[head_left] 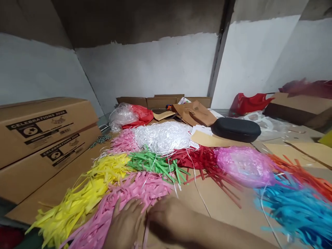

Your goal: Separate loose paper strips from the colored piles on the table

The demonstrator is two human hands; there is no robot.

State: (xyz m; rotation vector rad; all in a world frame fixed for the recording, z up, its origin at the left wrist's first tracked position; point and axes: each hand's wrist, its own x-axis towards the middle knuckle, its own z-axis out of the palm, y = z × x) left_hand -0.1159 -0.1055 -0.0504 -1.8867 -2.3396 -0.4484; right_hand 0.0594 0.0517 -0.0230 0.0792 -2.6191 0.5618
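1. My left hand (124, 221) lay palm down on the pink shredded paper (129, 200), fingers spread loosely and closed on nothing that I could make out.
2. My right hand (168, 218) came in from the lower right, knuckles up, its fingertips at the near edge of the same pink pile; whether they pinched any strips I could not tell, because the back of the hand covered them.
3. I judged that I was at the gathering stage: both hands sat on the pink strips, which lay on the cardboard sheet (220, 207) just in front of me, between the yellow shredded paper (85, 193) and bare cardboard.
4. The next move, as I judged it, called for closing both hands around a loose bunch without dragging in the green strips (155, 164) that overlapped the far edge of the pink.
5. The lower edge of the view cut off my wrists and the nearest part of the pink pile.
6. My right forearm hid the cardboard beneath it.
7. The blue shredded paper (298, 207) ran out of view at the right.
8. The contents of the clear bag (121, 116) at the back were too blurred to name.
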